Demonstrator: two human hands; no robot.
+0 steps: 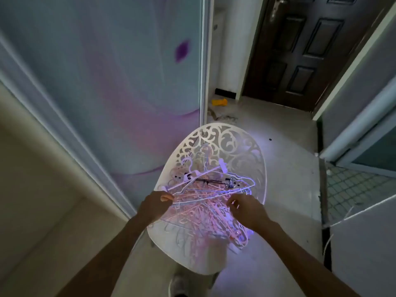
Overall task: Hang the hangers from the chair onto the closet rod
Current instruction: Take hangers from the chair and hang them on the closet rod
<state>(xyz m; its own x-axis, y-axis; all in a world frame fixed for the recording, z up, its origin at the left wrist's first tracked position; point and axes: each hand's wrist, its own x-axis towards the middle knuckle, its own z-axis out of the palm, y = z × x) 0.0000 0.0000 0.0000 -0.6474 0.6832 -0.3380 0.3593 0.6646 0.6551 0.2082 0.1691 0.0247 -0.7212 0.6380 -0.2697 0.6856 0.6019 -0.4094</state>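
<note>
A tangled pile of hangers (205, 202) lies on the seat of the white chair (231, 144). The left hand (157, 203) pinches the end of one white hanger (214, 189) at the pile's top. The right hand (246, 207) hovers over the pile, fingers loosely curled, seemingly holding nothing.

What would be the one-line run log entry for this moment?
left hand: pinches white hanger | right hand: above hangers, curled, holding unclear | chair: full
</note>
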